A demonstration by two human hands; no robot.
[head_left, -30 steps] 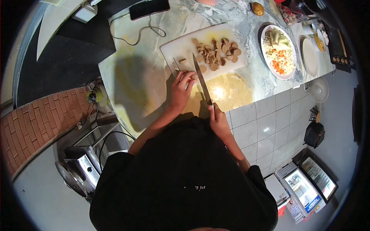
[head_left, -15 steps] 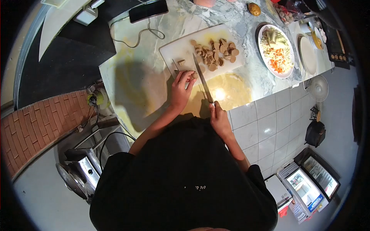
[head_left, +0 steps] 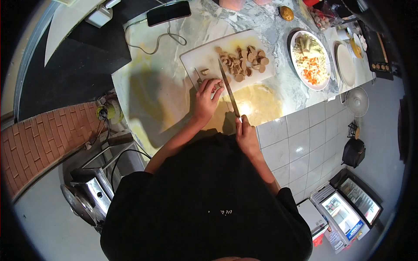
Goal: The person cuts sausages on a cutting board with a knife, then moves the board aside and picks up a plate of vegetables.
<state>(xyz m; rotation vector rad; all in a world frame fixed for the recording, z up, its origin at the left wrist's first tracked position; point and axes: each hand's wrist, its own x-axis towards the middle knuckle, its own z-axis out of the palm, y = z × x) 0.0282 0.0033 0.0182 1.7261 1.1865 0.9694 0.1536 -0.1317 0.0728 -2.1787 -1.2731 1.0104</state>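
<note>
My right hand (head_left: 247,134) is closed around the handle of a long kitchen knife (head_left: 229,90), its blade slanting up and left over the white cutting board (head_left: 196,56). Just left of the blade, my left hand (head_left: 206,102) pinches a brown meatball piece (head_left: 220,84) near the board's front edge; the fingers partly cover it. Many round brown meatball slices (head_left: 241,65) lie in a loose heap right of the blade. A small cut piece (head_left: 205,71) rests on the board above my left fingers.
A white oval plate (head_left: 327,54) of shredded vegetables stands at the right, with a stack of plates (head_left: 346,65) beyond. A potato (head_left: 286,13) lies at the back. A phone (head_left: 168,13) and its cable (head_left: 150,53) sit at the back left of the marble counter (head_left: 143,82).
Both hands, the knife and the heap of slices stay nearly where they were. The whole view has shifted slightly.
</note>
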